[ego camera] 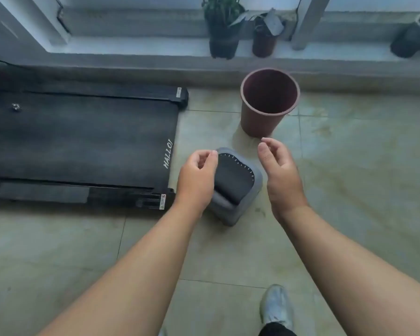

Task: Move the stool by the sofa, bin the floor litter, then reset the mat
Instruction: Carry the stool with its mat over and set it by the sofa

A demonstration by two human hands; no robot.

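Observation:
A small grey stool (250, 190) with a dark stitched seat pad stands on the tiled floor in the middle of the view. My left hand (197, 180) hovers over its left side with curled fingers, holding nothing. To the stool's right, my right hand (277, 170) is held apart from it, fingers loosely bent and empty. Just beyond the stool stands a reddish-brown bin (268, 103), upright and empty as far as I can see. A black mat (83, 141) with white "HALLO!" lettering lies on the left. On it sits a small crumpled piece of litter (16, 107).
A raised window ledge (131, 48) runs along the back with several black plant pots (222, 42) on it. A metal post (306, 32) rises from the ledge. My shoe (275, 306) is on the tiles at the bottom right.

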